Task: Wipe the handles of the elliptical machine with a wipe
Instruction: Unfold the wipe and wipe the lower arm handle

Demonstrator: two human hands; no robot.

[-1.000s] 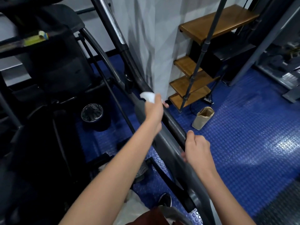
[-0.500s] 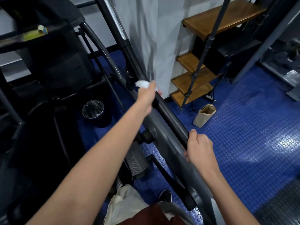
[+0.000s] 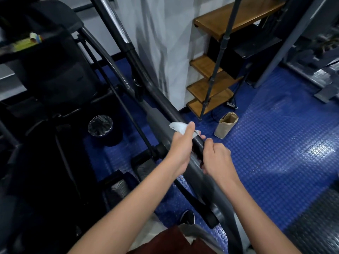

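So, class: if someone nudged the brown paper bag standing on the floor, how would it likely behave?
The paper bag stands tall, narrow and leaning, so it probably tips easily. Its creased paper suggests it is light and crushable. The studded blue floor may stop it sliding.

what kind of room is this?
Most likely a gym: the elliptical machine's handle and foot pedal, blue studded rubber flooring, and what looks like other exercise equipment at far right.
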